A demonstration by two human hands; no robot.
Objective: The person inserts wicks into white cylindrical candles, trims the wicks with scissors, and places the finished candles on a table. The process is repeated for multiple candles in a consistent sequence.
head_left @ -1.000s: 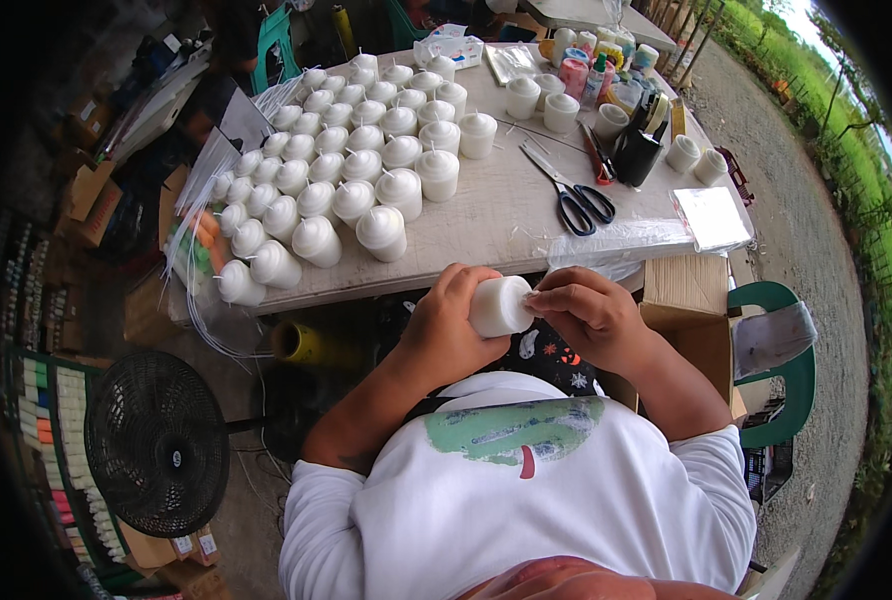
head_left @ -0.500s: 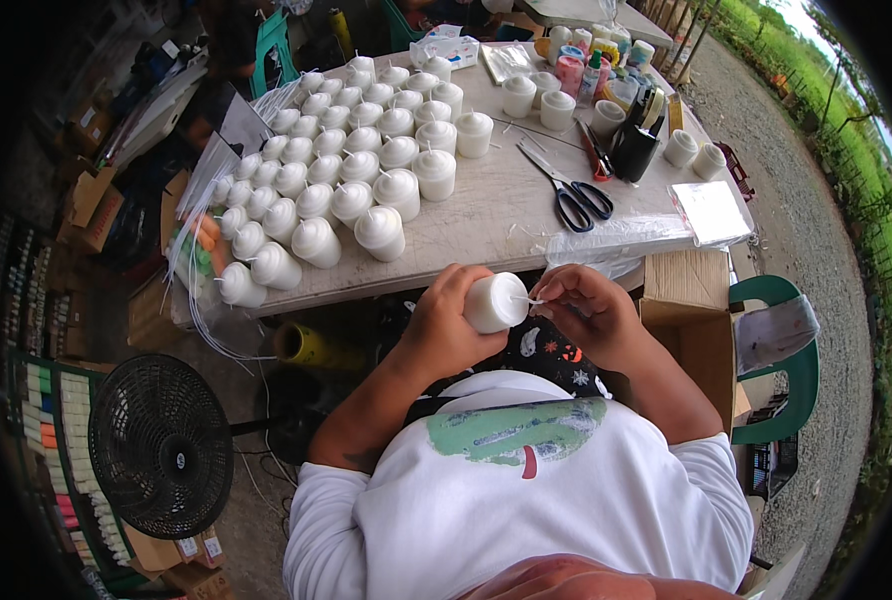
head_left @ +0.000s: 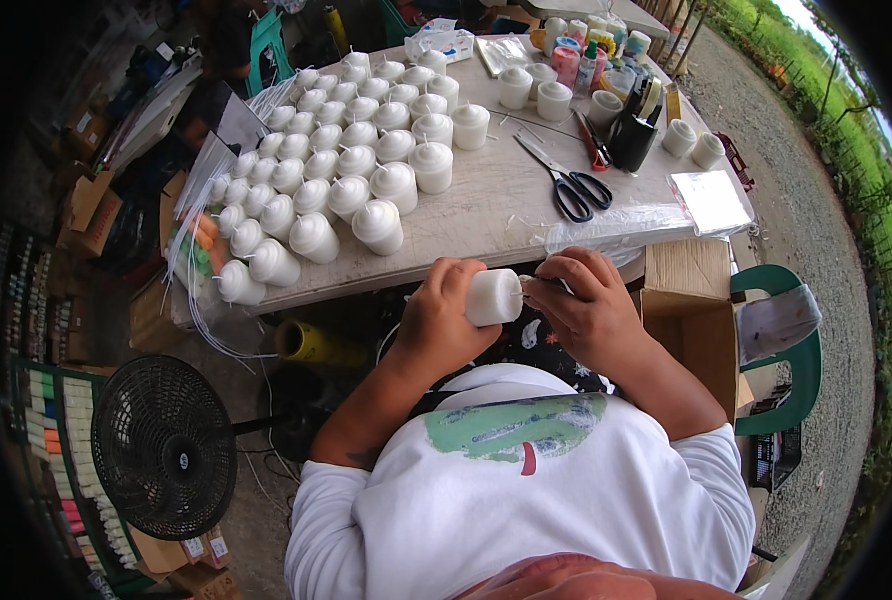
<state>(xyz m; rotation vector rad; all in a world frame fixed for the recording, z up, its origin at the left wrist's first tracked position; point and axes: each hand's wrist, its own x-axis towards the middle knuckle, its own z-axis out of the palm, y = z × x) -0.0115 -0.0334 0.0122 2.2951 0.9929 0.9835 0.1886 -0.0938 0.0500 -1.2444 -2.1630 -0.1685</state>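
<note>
Above my lap, my left hand [head_left: 442,318] is wrapped around a white pillar candle [head_left: 493,297] that lies tilted on its side, one end facing right. My right hand [head_left: 588,305] has its thumb and fingers pinched together at the short wick on that end, close to the wax. The wick is mostly hidden by the fingertips. Beyond my hands, rows of similar white candles [head_left: 378,227] with upright wicks stand on the left of the table [head_left: 466,225].
Black-handled scissors [head_left: 573,190] lie on the table beside a black tape dispenser [head_left: 634,138]. Jars and bottles [head_left: 586,62] stand at the back right. An open cardboard box [head_left: 684,290] is at my right, a black fan [head_left: 164,447] at my left.
My right hand has moved slightly up and left, its fingers closer to the candle's end. The candle has turned a little and shifted slightly up in my left hand.
</note>
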